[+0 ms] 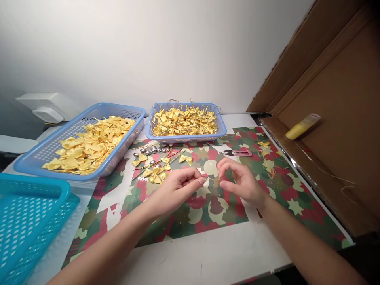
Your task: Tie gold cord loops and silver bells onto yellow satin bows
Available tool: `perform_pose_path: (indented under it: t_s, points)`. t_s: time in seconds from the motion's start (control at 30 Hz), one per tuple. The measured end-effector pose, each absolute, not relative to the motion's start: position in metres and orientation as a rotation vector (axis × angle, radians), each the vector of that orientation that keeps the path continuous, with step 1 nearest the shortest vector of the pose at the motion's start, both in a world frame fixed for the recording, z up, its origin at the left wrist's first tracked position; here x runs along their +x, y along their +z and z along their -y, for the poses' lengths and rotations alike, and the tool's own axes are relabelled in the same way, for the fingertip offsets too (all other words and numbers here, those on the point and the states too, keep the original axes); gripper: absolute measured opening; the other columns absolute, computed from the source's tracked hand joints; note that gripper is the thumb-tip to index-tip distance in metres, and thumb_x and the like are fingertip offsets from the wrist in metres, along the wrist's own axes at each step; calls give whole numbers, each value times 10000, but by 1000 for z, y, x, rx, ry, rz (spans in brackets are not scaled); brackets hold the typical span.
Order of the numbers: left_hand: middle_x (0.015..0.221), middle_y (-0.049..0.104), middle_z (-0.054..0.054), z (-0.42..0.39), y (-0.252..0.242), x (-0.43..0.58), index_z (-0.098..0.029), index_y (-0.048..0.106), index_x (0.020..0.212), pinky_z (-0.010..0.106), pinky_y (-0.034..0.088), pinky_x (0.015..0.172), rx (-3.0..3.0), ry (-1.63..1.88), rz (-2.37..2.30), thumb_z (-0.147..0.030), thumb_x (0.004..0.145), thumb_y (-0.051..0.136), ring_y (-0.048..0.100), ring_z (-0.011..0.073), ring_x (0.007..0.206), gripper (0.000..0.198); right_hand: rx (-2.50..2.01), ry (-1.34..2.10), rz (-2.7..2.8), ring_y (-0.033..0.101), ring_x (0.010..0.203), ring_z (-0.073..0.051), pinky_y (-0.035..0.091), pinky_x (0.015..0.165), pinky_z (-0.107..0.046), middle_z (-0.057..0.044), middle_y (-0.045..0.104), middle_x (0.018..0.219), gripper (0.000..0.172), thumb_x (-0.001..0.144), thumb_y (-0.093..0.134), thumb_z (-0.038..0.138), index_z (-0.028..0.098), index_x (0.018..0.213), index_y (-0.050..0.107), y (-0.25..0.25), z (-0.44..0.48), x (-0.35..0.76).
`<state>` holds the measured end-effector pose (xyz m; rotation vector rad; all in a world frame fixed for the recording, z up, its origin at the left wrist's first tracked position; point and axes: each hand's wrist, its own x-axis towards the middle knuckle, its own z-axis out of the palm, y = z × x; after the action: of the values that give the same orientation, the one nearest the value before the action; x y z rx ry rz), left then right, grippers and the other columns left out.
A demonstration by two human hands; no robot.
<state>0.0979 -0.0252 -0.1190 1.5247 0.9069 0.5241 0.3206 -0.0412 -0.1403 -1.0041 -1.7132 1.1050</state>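
Note:
My left hand [182, 186] is closed, its thumb and forefinger pinching a thin gold cord [212, 179]. The cord runs across to my right hand [242, 183], whose thumb and fingers are curled at its other end; the exact contact there is hard to make out. To the left of my hands lie several yellow ribbon bows [156, 174], one loose bow [185, 159], lengths of gold cord [145, 168] and small silver bells [153, 149]. A pair of pink-handled thread snips [242, 153] rests just beyond my right hand.
A blue basket [138, 114] of yellow bows stands at the left, another blue basket [185, 138] with corded bows at the back. A teal basket [63, 190] is near left. Cardboard [335, 111] walls the right side, with a yellow thread spool [303, 126] on it.

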Motion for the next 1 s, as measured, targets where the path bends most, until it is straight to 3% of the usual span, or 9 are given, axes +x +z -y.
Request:
perform_pose_path:
  t_s: [0.23,0.6,0.8,1.0]
  points:
    - [686,372,-36,25,-120,98,-173,498,698,224,262,540,1496,517,-873,-444,907,493,313,99,603,343,-965,1159,1683,541,1064,-219,408,964,-409,-43,587,1067,277,768,658,237,253,972,471,-145,48,314]
    - [681,375,-40,24,-122,100,-166,518,701,225,260,551,1438,508,-841,-401,910,495,302,97,609,316,-1171,1139,1579,638,794,-161,483,693,-291,4,655,795,189,814,664,222,225,871,484,-149,55,299]
    - [666,340,-48,23,-122,99,-169,501,715,226,240,544,1483,470,-836,-411,922,485,283,91,598,319,-1119,1165,1721,609,993,-199,468,852,-345,-42,651,1055,215,817,635,237,231,1028,592,-142,52,305]
    - [661,377,-45,27,-120,101,-166,491,698,235,259,534,1606,361,-807,-407,931,463,309,92,596,337,-1117,1216,1641,577,1039,-210,424,944,-379,-54,652,989,147,892,525,284,203,819,623,-142,55,294]
